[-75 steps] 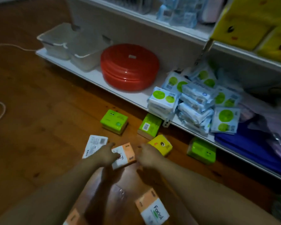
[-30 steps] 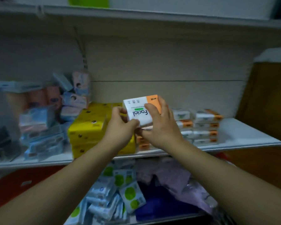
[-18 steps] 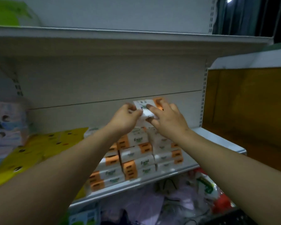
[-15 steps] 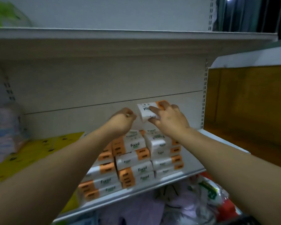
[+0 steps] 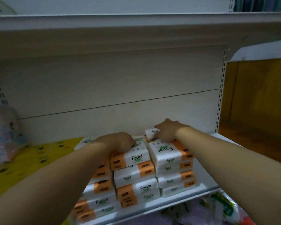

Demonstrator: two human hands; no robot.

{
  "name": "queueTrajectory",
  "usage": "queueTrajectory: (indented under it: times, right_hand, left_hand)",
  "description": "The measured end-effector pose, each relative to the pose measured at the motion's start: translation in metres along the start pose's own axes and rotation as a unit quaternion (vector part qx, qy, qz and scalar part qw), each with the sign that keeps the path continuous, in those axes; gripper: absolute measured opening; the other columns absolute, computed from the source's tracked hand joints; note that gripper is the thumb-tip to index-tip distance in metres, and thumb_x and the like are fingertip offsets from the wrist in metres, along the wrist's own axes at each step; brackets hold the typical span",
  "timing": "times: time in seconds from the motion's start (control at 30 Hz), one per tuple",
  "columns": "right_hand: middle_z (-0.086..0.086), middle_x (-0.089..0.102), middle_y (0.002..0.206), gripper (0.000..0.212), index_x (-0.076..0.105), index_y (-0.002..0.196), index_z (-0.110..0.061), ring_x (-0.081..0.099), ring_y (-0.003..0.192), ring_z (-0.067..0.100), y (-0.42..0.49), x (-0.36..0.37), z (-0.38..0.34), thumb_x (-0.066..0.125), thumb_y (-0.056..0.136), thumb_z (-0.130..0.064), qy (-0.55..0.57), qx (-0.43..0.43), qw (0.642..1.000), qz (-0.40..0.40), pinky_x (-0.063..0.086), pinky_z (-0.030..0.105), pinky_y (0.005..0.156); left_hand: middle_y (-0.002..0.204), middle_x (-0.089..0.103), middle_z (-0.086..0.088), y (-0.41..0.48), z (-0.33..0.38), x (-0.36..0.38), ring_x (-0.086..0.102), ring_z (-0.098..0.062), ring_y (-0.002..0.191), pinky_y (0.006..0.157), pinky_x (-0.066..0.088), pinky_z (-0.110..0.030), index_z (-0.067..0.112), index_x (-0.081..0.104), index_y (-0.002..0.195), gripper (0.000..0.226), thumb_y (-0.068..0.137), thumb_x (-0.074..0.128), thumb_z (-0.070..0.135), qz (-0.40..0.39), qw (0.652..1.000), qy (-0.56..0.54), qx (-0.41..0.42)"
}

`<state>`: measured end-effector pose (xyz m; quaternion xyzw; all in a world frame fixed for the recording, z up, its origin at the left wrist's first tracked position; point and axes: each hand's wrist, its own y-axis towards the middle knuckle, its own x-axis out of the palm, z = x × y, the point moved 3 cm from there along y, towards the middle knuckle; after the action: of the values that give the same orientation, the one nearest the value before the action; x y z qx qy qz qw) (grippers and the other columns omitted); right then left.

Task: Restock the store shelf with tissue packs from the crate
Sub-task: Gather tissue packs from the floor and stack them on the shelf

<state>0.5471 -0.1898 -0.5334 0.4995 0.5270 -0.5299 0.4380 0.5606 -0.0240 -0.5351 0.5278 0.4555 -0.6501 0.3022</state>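
The right hand [image 5: 166,131] pinches a white-and-orange plastic-wrapped tissue pack [image 5: 150,133], tilted behind the right-hand stack [image 5: 170,161] on the white metal shelf [image 5: 208,168]. The pack's long axis is hidden. The left hand [image 5: 118,141] rests on the middle stack [image 5: 133,172]; I cannot tell its grip.

— What do we see under our left hand [image 5: 118,142]?
— White tissue packs [image 5: 136,157] with orange bands, "Facial" in dark letters over a small green mark.
— And left of that hand?
— Yellow packs [image 5: 39,153] dotted with dark spots. Further left, pale pink and blue wrapping [image 5: 2,127].
— Right of our right hand [image 5: 166,130]?
— A brown wooden panel [image 5: 258,95]. The shelf [image 5: 169,203] is white.
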Motion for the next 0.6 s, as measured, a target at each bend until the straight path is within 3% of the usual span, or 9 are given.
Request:
queueTrajectory:
  times: [0.13,0.2,0.3,0.37,0.53,0.6]
  right_hand:
    - [0.011,0.030,0.150,0.049,0.031,0.146,-0.018,0.031,0.135,0.030,-0.005,0.000,-0.002,0.036,0.099,-0.031,-0.023,-0.010,0.999,-0.040,0.028,0.040,0.108]
    - [0.008,0.036,0.148,0.049,0.036,0.144,-0.014,0.037,0.133,0.026,-0.003,0.002,-0.004,0.036,0.099,-0.035,-0.023,-0.020,0.997,-0.069,0.031,0.037,0.107]
    - [0.005,0.058,0.127,0.041,0.056,0.121,-0.014,0.058,0.103,0.017,0.004,0.008,-0.005,0.032,0.099,-0.039,0.000,-0.033,0.994,-0.107,0.042,0.031,0.090]
    - [0.006,0.061,0.118,0.035,0.058,0.113,-0.012,0.058,0.086,0.013,0.007,0.012,-0.006,0.029,0.101,-0.029,-0.001,-0.036,0.993,-0.114,0.043,0.028,0.081]
    - [0.013,0.057,0.124,0.029,0.055,0.117,-0.005,0.055,0.101,0.025,0.001,0.005,-0.011,0.034,0.099,-0.014,0.095,-0.006,0.995,-0.017,0.042,0.032,0.089]
    - [0.014,0.054,0.127,0.033,0.053,0.120,-0.005,0.053,0.109,0.029,-0.004,-0.003,-0.017,0.032,0.099,-0.021,0.095,-0.026,0.994,0.040,0.040,0.037,0.093]
  left_hand:
    - [0.123,0.058,-0.009,0.008,-0.009,0.006,0.056,-0.019,0.109,0.101,0.041,-0.033,0.012,0.057,0.121,0.048,0.101,0.025,0.041,-0.003,0.999,-0.020,-0.026]
    - [0.124,0.058,-0.009,0.009,-0.011,0.006,0.056,-0.019,0.109,0.102,0.041,-0.034,0.012,0.056,0.122,0.050,0.100,0.025,0.044,0.002,0.999,-0.033,-0.042]
    - [0.133,0.052,-0.010,0.010,-0.009,0.006,0.051,-0.021,0.120,0.107,0.036,-0.035,0.011,0.050,0.130,0.052,0.101,0.022,0.043,-0.004,0.999,-0.009,-0.034]
    - [0.136,0.050,-0.010,0.011,-0.008,0.006,0.049,-0.022,0.122,0.108,0.034,-0.037,0.012,0.049,0.131,0.054,0.100,0.021,0.046,-0.012,0.999,0.016,-0.027]
    - [0.129,0.057,-0.005,0.004,-0.015,0.003,0.058,-0.018,0.108,0.104,0.039,-0.036,0.020,0.056,0.121,0.047,0.097,0.029,0.049,0.017,0.998,0.064,0.023]
    - [0.142,0.047,-0.003,-0.008,-0.019,-0.003,0.049,-0.020,0.123,0.109,0.034,-0.037,0.022,0.044,0.136,0.042,0.099,0.033,0.039,0.024,1.000,0.011,0.008]
